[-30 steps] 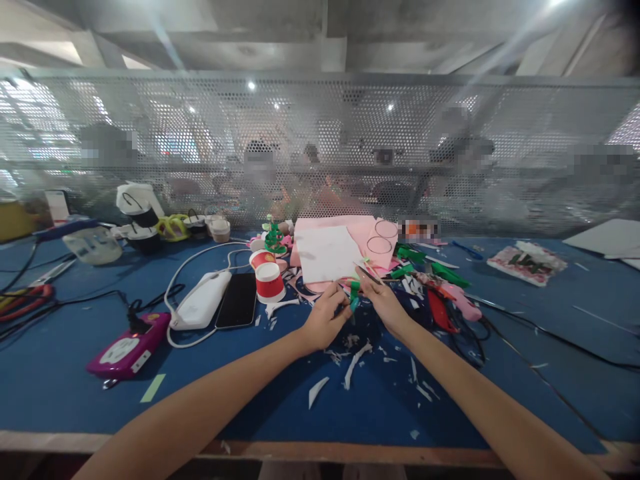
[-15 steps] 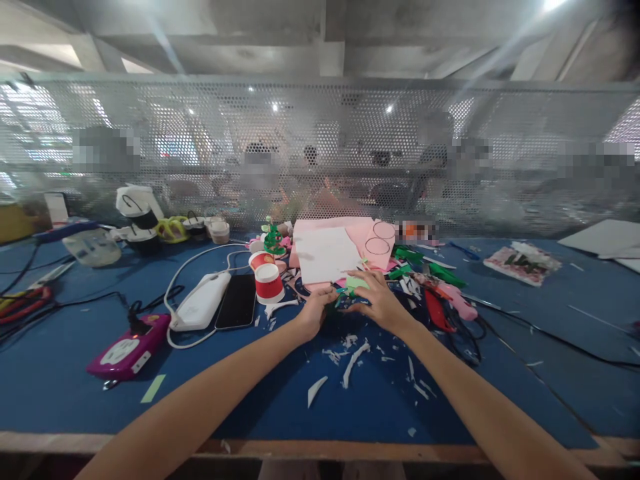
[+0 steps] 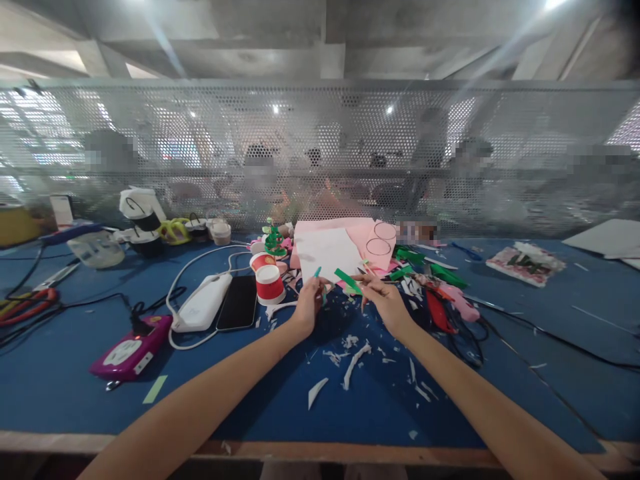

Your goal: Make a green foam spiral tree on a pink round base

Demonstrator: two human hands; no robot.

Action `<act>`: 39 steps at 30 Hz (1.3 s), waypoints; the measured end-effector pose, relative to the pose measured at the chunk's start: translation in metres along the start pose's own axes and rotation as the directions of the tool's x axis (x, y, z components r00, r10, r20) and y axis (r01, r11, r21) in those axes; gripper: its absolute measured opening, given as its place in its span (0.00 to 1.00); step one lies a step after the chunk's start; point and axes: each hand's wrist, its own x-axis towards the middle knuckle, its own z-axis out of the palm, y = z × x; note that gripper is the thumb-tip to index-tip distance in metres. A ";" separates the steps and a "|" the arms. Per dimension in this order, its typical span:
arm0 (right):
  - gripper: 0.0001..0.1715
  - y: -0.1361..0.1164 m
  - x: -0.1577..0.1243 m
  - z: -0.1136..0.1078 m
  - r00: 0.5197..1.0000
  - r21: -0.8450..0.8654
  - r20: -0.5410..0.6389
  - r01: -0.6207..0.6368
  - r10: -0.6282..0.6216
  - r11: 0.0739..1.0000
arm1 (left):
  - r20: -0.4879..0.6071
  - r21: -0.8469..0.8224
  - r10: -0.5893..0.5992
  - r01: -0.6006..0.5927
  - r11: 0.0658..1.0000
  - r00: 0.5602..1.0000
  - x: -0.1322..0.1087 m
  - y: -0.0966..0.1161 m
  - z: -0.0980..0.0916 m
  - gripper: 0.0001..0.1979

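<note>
Both hands work above the middle of a blue counter (image 3: 60, 407) that is littered with white paper scraps (image 3: 353, 357). A perforated metal screen (image 3: 320, 147) closes off the counter's far edge under a bare concrete ceiling (image 3: 280, 40).

The left hand (image 3: 306, 305) is curled, its fingertips pinched on a small teal scrap (image 3: 317, 272) that sticks up above them. The right hand (image 3: 384, 300), just beside it but not touching, pinches one end of a green strip (image 3: 347, 280), which slants up toward the left hand.

Behind the hands lie a white sheet (image 3: 327, 253) and pink sheets (image 3: 367, 232). To the left stand a red paper cup (image 3: 270, 284), a dark phone (image 3: 239, 301), a white power bank (image 3: 203, 301) and a magenta power strip (image 3: 131, 347).
</note>
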 end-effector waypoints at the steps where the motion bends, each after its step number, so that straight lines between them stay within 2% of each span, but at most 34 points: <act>1: 0.23 0.002 0.001 0.001 0.999 0.107 -0.008 -0.045 0.046 0.993 | -0.058 0.071 0.088 -0.084 0.994 0.994 0.000 -0.001 -0.001 0.13; 2: 0.22 0.004 0.002 0.002 0.996 0.198 -0.008 -0.084 0.087 0.977 | -0.082 0.170 0.199 -0.183 0.968 0.976 -0.001 -0.001 -0.002 0.14; 3: 0.21 0.006 0.003 0.003 0.993 0.265 -0.003 -0.117 0.122 0.957 | -0.061 0.298 0.332 -0.300 0.906 0.941 -0.002 -0.001 -0.003 0.18; 4: 0.20 0.007 0.004 0.004 0.988 0.307 0.006 -0.146 0.151 0.940 | 0.015 0.444 0.473 -0.430 0.786 0.881 -0.004 -0.001 -0.004 0.22; 5: 0.20 0.008 0.004 0.006 0.984 0.329 0.014 -0.173 0.179 0.928 | 0.135 0.569 0.585 -0.546 0.615 0.800 -0.005 0.000 -0.004 0.25; 6: 0.19 0.008 0.004 0.007 0.978 0.341 0.019 -0.201 0.207 0.919 | 0.268 0.647 0.645 -0.630 0.431 0.716 -0.007 0.001 -0.004 0.27; 8: 0.18 0.006 0.002 0.010 0.965 0.354 0.039 -0.256 0.259 0.900 | 0.457 0.694 0.658 -0.702 0.158 0.599 -0.011 0.003 -0.003 0.27; 9: 0.18 0.005 0.001 0.011 0.959 0.359 0.057 -0.278 0.276 0.891 | 0.509 0.700 0.647 -0.711 0.072 0.567 -0.012 0.004 -0.003 0.25; 10: 0.18 0.004 0.000 0.013 0.956 0.363 0.076 -0.291 0.283 0.885 | 0.544 0.700 0.633 -0.714 0.019 0.550 -0.012 0.004 -0.003 0.23; 12: 0.18 0.001 -0.003 0.015 0.957 0.366 0.109 -0.291 0.270 0.884 | 0.581 0.690 0.601 -0.724 -0.006 0.548 -0.012 0.005 -0.005 0.16; 14: 0.17 -0.002 -0.005 0.017 0.963 0.373 0.122 -0.269 0.241 0.888 | 0.586 0.681 0.573 -0.732 0.036 0.574 -0.010 0.005 -0.008 0.12; 17: 0.16 -0.005 -0.007 0.019 0.964 0.400 0.121 -0.264 0.235 0.878 | 0.568 0.667 0.527 -0.729 0.155 0.632 -0.007 0.001 -0.008 0.09; 20: 0.18 -0.003 -0.008 0.021 0.963 0.402 0.105 -0.270 0.249 0.875 | 0.552 0.617 0.454 -0.708 0.343 0.700 -0.008 -0.004 -0.002 0.08; 22: 0.23 0.000 -0.007 0.020 0.968 0.364 0.075 -0.250 0.240 0.897 | 0.503 0.590 0.405 -0.646 0.485 0.764 -0.010 -0.006 0.003 0.05; 25: 0.22 0.005 -0.005 0.017 0.984 0.208 0.005 -0.172 0.175 0.963 | 0.414 0.538 0.299 -0.496 0.681 0.860 -0.011 -0.006 0.008 0.03; 27: 0.19 0.007 -0.005 0.015 0.997 -0.006 -0.037 -0.071 0.071 0.997 | 0.399 0.479 0.201 -0.390 0.787 0.895 -0.010 -0.006 0.009 0.04; 30: 0.17 0.008 -0.006 0.014 0.993 -0.351 -0.080 0.051 -0.084 0.935 | 0.411 0.335 0.086 -0.238 0.912 0.908 -0.007 -0.006 0.009 0.10; 33: 0.19 0.007 -0.008 0.012 0.974 -0.554 -0.072 0.142 -0.217 0.820 | 0.423 0.199 0.027 -0.122 0.972 0.906 -0.004 -0.006 0.009 0.16; 36: 0.19 0.005 -0.007 0.006 0.949 -0.679 0.038 0.255 -0.314 0.689 | 0.431 0.138 -0.015 -0.049 0.989 0.902 -0.001 -0.006 0.009 0.19; 39: 0.17 0.002 -0.004 -0.003 0.921 -0.735 0.193 0.364 -0.338 0.572 | 0.453 0.110 -0.085 0.039 0.993 0.888 0.003 -0.006 0.006 0.19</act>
